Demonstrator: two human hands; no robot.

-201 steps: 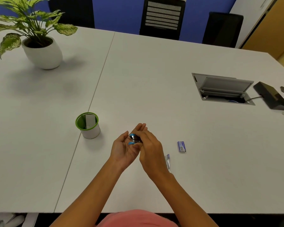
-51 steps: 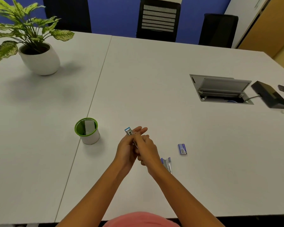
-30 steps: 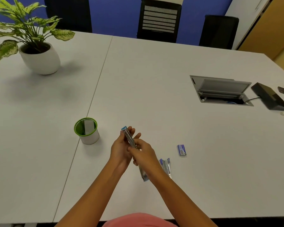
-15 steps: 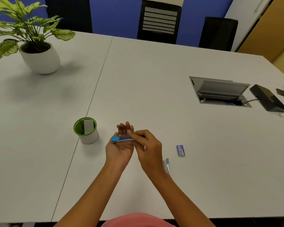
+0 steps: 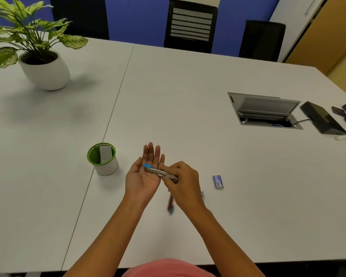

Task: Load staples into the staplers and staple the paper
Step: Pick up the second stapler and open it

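Note:
A small blue and metal stapler [image 5: 155, 170], swung open, lies across the palm of my left hand [image 5: 144, 172], whose fingers are straight and point away from me. My right hand [image 5: 181, 182] pinches the stapler's right end with curled fingers. The stapler's other arm [image 5: 170, 206] hangs down below my right hand, blurred. A small blue staple box [image 5: 218, 181] lies on the white table [image 5: 188, 96] to the right of my hands. A second blue item [image 5: 202, 194] peeks out just behind my right wrist, mostly hidden. No paper sheet is plainly in view.
A green-rimmed white cup [image 5: 103, 158] holding a pale card stands left of my hands. A potted plant [image 5: 42, 62] is at the far left. An open cable hatch [image 5: 265, 110] and a black device [image 5: 324, 120] sit at the right. Chairs [image 5: 190, 27] line the far edge.
My left fingers have straightened and spread flat under the stapler. The stapler has tilted slightly, and its lower arm now hangs below my right hand.

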